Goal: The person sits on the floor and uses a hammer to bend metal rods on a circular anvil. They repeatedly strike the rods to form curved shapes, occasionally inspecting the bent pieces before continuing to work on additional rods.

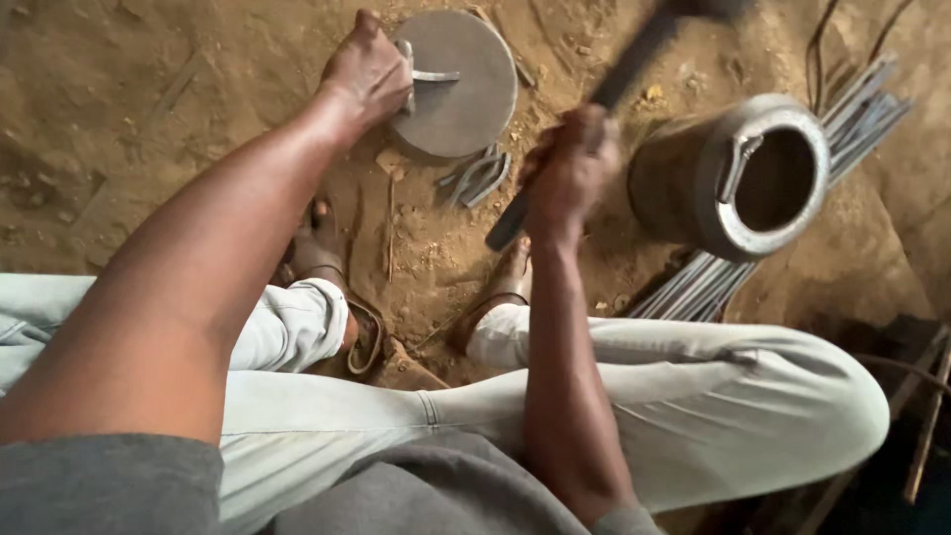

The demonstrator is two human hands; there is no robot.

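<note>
Sitting cross-legged on the dirt floor [149, 89], the person works over one round metal block [466, 94] set in the earth near the top middle of the frame. The left hand [369, 71] rests at the block's left edge, fingers curled and pinching one bent metal strip [421, 77] that lies across the flat grey top. The right hand [570, 168], just right of centre, is wrapped tight in a fist around the dark handle of one hammer [614, 89], which slants up toward the top edge, its head blurred and mostly out of frame.

Just below the block, between the two hands, lies a small pile of bent metal pieces [477, 178] on the soil; they overlap, so I cannot count them exactly. At the right of the frame lies one metal pot [693, 188] on its side, its round open mouth facing the lower right, with one bent metal piece [738, 163] hooked over its rim. Behind and under the pot runs a bundle of thin straight metal rods [862, 114], too many and too close to count, stretching from upper right to lower middle. Two sandalled feet [510, 282] tuck under pale trousers [693, 396]. No packages, labels or signs show anywhere.
</note>
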